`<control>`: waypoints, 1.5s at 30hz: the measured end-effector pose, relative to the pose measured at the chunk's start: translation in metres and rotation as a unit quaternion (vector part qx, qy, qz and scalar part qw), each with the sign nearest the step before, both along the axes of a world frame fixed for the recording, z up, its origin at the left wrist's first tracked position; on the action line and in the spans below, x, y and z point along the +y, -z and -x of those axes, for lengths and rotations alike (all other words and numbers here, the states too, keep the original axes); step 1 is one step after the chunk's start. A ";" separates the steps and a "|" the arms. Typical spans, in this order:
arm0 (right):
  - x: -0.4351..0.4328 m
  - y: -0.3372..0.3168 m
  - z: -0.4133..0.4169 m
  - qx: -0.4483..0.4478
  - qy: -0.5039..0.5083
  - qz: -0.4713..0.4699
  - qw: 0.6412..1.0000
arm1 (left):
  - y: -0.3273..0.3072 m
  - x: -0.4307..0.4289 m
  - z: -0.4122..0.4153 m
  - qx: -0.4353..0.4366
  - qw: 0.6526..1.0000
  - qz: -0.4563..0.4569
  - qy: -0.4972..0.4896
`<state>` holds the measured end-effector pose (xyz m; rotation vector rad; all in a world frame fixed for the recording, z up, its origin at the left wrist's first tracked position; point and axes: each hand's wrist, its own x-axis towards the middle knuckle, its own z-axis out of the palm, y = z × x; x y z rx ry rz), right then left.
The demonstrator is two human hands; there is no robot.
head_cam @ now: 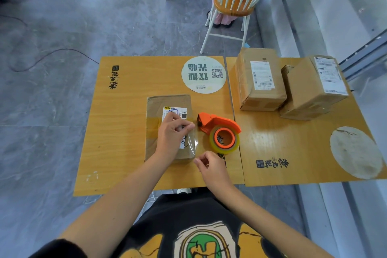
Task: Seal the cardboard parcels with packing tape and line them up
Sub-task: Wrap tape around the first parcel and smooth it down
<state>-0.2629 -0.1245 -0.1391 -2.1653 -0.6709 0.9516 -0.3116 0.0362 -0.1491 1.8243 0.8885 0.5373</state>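
The desk [125, 153] is wood-grain laminate, smooth with a soft sheen. The dispenser [217, 121] is glossy orange plastic. Its roll [224, 148] is clear, yellowish, shiny film, like the strip [191, 142] just left of it. Further left, the parcel [167, 102] is matt brown cardboard with shiny tape bands and a white paper label [174, 111]. Beyond the dispenser, a box [245, 90] and a second box [301, 92] are creased cardboard. The chair [209, 33] is white-painted, its seat [232, 9] varnished wood.

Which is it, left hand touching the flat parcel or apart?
Touching. The head view shows the left hand resting on the flat parcel's labelled top, its fingers pinching a clear tape strip.
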 end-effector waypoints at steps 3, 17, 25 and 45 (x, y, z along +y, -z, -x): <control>0.001 0.004 0.000 -0.003 -0.005 0.006 1.000 | 0.003 0.000 0.000 -0.002 1.000 -0.021 0.013; 0.015 0.003 -0.002 -0.053 -0.074 0.106 0.990 | 0.000 0.010 -0.010 0.068 0.998 -0.007 -0.010; 0.015 -0.026 -0.018 -0.011 0.025 0.046 0.999 | 0.009 0.039 0.017 0.114 0.975 -0.181 -0.059; 0.063 -0.014 -0.007 -0.098 -0.094 0.188 0.973 | 0.030 0.028 0.015 0.233 0.876 -0.423 -0.007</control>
